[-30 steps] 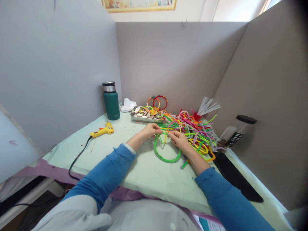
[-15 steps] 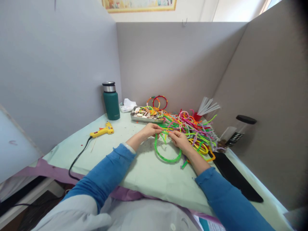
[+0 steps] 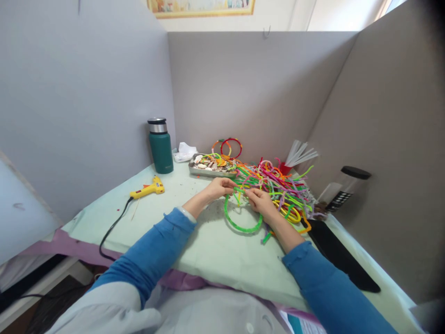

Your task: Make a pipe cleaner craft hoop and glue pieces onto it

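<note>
- Left: a yellow plastic glue gun [image 3: 148,189], a dark-green cylindrical bottle [image 3: 162,153] behind it
- Far middle: a shallow rectangular metal tray [image 3: 212,174]
- Right of that: a tangled multicoloured fuzzy-stem heap [image 3: 274,178]
- Behind the heap: white translucent sticks [image 3: 301,154] in a red cup [image 3: 285,169]

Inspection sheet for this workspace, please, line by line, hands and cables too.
Surface: pale cloth, small specks on it.
Work in hand: green ring, fuzzy.
Clutter: tangled coloured stems beside a filled metal tray.
Hands: left hand and right hand pinch the ring's far side.
Cables: black cord runs from yellow glue gun over the near edge.
Surroundings: grey partitions; green bottle upright.
</note>
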### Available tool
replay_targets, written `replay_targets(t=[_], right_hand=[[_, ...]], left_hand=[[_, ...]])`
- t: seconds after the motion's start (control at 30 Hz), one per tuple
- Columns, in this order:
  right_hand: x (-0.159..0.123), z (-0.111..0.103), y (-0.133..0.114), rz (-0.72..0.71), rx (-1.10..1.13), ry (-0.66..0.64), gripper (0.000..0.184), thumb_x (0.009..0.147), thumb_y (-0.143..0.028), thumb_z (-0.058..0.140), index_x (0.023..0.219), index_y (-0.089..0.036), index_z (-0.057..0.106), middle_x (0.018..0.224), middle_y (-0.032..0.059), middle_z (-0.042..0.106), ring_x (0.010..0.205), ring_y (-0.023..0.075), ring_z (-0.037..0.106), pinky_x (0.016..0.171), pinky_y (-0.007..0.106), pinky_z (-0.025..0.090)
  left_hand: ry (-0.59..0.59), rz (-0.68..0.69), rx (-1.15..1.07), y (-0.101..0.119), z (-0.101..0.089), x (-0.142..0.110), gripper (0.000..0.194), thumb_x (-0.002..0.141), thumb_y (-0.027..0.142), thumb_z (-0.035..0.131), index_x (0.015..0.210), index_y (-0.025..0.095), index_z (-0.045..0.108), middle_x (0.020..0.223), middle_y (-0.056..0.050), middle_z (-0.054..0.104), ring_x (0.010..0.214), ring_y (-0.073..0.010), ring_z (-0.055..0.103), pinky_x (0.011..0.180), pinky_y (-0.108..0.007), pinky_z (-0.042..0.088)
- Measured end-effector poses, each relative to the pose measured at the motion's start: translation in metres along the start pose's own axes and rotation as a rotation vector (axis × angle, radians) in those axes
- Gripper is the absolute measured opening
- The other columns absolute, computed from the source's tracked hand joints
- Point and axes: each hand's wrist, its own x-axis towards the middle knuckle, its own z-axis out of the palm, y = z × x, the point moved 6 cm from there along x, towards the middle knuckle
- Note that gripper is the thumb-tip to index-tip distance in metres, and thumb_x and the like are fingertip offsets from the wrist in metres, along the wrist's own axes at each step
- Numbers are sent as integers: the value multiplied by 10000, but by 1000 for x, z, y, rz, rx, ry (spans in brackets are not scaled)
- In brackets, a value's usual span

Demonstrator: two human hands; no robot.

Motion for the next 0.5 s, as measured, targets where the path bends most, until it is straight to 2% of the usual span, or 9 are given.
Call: replay_targets(t=[0.17,0.5], right_hand=[[1,0,2,16,8,-7,360,672,-512,623,630,-185,479,396,-87,333,332,44,225,349,205,125],[1,-1,2,-4,1,-1,354,683,-502,618,630,-185,471,398,-88,332,333,41,225,350,204,125]], left_hand=[[12,-5,31,-1,-2,0,189,659,72,570,839,89,627,635,-8,595,524,-50,496,510,-170,370],[3,4,-15,0,1,1,234,594,-4,604,810,86,612,698,-15,621,590,-62,536,581,-191,410]])
